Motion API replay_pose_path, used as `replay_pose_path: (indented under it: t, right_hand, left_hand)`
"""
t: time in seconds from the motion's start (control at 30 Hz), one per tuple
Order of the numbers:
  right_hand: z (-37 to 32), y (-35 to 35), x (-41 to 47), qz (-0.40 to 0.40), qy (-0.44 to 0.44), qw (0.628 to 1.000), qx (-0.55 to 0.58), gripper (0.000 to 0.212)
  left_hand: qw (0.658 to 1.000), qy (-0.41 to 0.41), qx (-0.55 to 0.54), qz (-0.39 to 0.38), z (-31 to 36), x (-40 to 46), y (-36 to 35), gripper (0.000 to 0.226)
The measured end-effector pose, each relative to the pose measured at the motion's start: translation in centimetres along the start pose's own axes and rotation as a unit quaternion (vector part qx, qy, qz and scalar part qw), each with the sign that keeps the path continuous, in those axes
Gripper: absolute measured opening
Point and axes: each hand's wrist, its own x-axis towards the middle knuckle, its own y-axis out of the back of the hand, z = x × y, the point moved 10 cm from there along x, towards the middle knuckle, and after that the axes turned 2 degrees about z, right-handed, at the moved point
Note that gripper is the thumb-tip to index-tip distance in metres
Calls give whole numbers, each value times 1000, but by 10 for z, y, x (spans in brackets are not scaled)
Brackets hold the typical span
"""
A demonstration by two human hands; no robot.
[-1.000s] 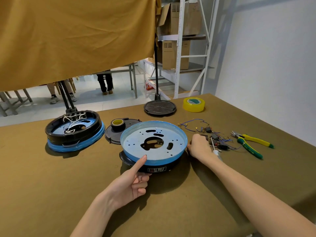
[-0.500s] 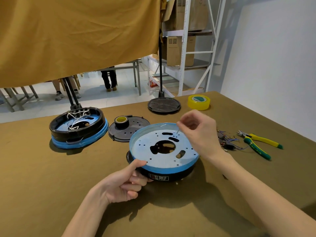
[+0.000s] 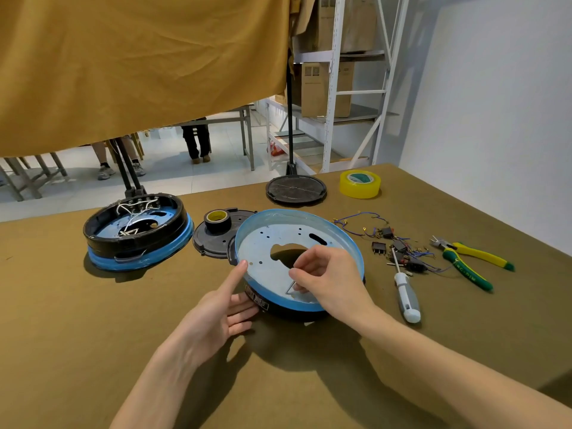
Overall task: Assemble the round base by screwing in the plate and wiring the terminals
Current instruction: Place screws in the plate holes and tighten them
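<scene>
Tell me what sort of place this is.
Probably a workshop or small assembly room: a cloth-covered bench with pliers, a screwdriver and loose wiring parts, and steel shelving stacked with cartons behind.

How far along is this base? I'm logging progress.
Done: the blue plate sits in the round base. In hand: the right hand pinches a screw over it; the left hand steadies the rim. Left: the screwdriver and loose wires lie untouched.
</scene>
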Motion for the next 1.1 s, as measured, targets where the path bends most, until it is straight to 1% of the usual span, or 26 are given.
replay_pose_path:
  t: [0.13,0.23,0.3,0.4,0.5,0.6,0.73,1.03,1.1]
  right_hand:
    - [-4,-4,3,-7,3,1000,7,8]
    - [-18,-8,14,-16,30,999,7,10]
    - [-30,-12,25,-33,62,997,-10,13]
    - [-43,-26,35,-69,105,991,-44,12]
    - [-47,-44,35,-103,137,984,-48,10]
    - [-47,-55,33,-108,161,980,-42,10]
    - [-48,-62,31,-108,190,974,-57,7]
    - [-62,-72,21,-118,280,940,-153,3]
    - [-63,-73,19,-119,289,936,-163,3]
  left_hand:
    - [995,35,-96,-7,-7,-3,4,101]
    - [992,38,-120,0,-10,-1,3,96]
    - [993,29,-112,8,-10,1,4,98]
    - [996,25,-84,-2,-11,3,7,96]
    - [998,31,-48,-17,-14,5,9,93]
    - [999,35,-11,-40,-15,6,5,89]
    - [998,38,-19,-50,-15,5,1,82]
    - [997,41,-25,-55,-16,3,0,87]
    - [996,53,-45,-60,-18,4,0,87]
